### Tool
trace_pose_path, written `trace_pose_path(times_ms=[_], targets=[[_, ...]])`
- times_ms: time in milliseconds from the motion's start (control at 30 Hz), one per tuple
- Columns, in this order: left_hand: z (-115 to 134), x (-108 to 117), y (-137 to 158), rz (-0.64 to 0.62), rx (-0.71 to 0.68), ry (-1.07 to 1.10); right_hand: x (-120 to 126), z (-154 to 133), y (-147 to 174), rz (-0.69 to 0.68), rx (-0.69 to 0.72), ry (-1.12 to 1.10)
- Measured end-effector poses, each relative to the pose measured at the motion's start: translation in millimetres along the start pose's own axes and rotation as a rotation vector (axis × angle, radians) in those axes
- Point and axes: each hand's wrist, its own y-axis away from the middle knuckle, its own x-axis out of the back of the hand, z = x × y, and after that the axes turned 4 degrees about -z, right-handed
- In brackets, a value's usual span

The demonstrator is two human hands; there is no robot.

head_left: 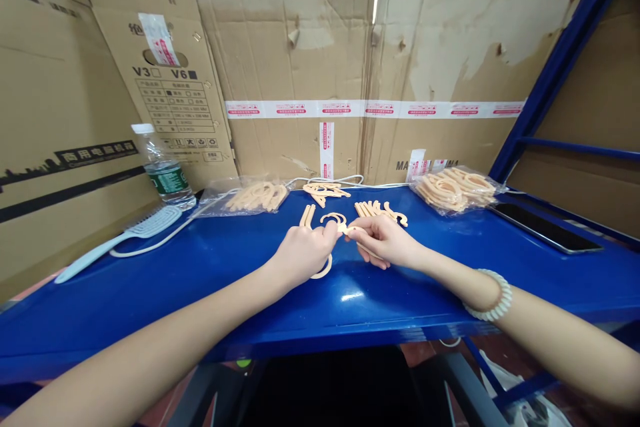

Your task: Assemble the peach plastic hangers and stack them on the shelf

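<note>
Desk (220,307): stock at the back edge, both your hands busy mid-desk.
Two bags of hanger parts, one back left (257,197), one back right (455,190), likely there to spare the middle. One bottle (167,177) at the back-left corner, one brush (150,221) by the left edge, one phone (547,227) toward the right: probably parked clear. Two loose piles between the bags, back pile (325,191) and nearer pile (383,211); overlaps block a count. Your left hand (303,250) and right hand (385,239) pinch one pale hanger part (342,227) from opposite sides, likely to steady it.
</note>
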Motion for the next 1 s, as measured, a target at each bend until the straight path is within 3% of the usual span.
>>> trace_pose_path(times_ms=[100,267,400,467,533,667,733,833,1000], targets=[[-1,0,0,0.0,0.027,0.062,1,-3,1,0.026,0.034,0.108],[-1,-1,-1,-0.058,0.09,0.193,-2,-8,4,0.153,0.27,0.465],[0,1,-2,0.009,0.126,0.379,-2,-10,3,0.084,0.184,0.272],[-1,0,-4,0.094,0.143,0.571,5,-8,1,0.101,0.141,0.143],[-3,-2,-7,0.12,0.208,0.814,20,-3,-2,0.215,0.143,0.106],[-10,-6,-13,0.012,0.424,1.379,67,16,-5,0.5,0.252,0.297],[-14,-6,-14,-0.02,0.487,1.59,89,26,-4,0.58,0.227,0.404],[-20,-2,-15,-0.056,0.554,1.77,108,39,-3,0.533,0.132,0.529],[-27,1,-18,-0.087,0.62,1.915,109,52,-5,0.316,0.013,0.707]])
